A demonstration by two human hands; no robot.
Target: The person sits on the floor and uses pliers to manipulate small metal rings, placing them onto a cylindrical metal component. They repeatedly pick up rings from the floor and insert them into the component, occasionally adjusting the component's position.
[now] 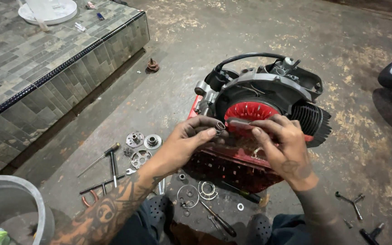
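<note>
So the left hand (191, 138) is pinching a small ribbed metal bushing (220, 126), the right hand (280, 145) is pinching its other end; looks light, stiff, greasy, so gripping the ribs seems safest.

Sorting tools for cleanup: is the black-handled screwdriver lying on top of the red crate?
No. The black-handled screwdriver lies on the concrete floor in front of the red crate, near the person's knees.
</note>
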